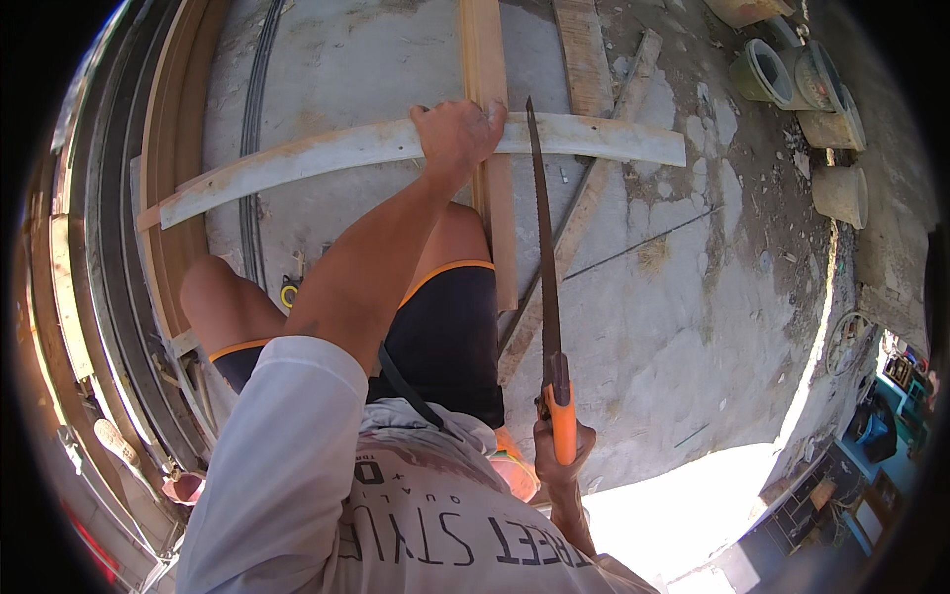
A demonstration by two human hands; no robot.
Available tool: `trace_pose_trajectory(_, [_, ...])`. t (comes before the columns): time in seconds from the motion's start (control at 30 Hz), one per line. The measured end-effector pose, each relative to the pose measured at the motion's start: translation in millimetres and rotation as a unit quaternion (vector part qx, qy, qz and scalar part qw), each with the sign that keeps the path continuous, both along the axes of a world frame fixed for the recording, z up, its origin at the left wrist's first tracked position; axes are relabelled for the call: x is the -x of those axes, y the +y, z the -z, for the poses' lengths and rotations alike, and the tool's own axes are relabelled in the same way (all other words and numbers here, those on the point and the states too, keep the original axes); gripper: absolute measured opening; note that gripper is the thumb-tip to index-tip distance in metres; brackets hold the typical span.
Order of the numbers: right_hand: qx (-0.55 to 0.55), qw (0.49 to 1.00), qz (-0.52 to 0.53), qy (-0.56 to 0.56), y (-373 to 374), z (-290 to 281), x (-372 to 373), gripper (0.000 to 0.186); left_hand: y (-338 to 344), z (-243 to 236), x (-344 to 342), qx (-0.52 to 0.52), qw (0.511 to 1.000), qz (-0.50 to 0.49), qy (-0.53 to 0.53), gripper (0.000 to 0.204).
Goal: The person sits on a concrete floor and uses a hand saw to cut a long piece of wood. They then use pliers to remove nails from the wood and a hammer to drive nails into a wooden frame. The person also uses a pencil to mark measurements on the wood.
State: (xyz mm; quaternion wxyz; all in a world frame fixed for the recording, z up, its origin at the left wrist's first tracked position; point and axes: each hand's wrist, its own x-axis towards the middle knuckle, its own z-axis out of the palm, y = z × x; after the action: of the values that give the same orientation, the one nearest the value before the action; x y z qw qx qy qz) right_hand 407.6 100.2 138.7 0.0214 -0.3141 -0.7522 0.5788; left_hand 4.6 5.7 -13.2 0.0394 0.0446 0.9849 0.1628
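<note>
A long pale board [366,147] with a white painted side lies crosswise in front of me. My left hand [460,139] is closed over it and presses it where it crosses a brown wooden beam [483,49]. My right hand [566,453] grips a handsaw [549,267] by its orange handle. The saw's long dark blade points away from me, and its tip end passes over the board just right of my left hand. Whether the teeth touch the wood, I cannot tell.
Rough planks [584,59] and a slanting wood strip [594,203] lie on the concrete floor [673,327]. Dirty buckets [760,71] line the far right. Metal bars and timber [173,119] are stacked at the left. A yellow tape measure [288,295] sits near my left knee.
</note>
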Motion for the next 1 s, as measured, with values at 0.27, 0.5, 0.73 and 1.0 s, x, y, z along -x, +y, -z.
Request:
trace_pose_trajectory(0.27, [0.085, 0.996, -0.007, -0.003, 16.2, 47.1, 90.3, 0.006, -3.2, 2.4, -1.1, -0.004, 1.000, 0.010, 0.024, 0.065])
trace_pose_trajectory(0.5, [-0.034, 0.999, -0.005, 0.015, 4.6, 38.1, -13.7, 0.027, 2.0, -0.8, -1.8, 0.009, 1.000, 0.008, 0.024, 0.065])
trace_pose_trajectory(0.73, [0.064, 0.997, -0.022, 0.023, 13.1, 52.6, 94.4, 0.006, -3.2, -1.3, -1.2, 0.000, 1.000, 0.011, 0.024, 0.063])
trace_pose_trajectory(1.0, [0.049, 0.998, 0.016, 0.036, 11.1, 67.8, 7.8, 0.021, 0.3, -3.7, 1.8, 0.010, 1.000, 0.008, -0.005, 0.061])
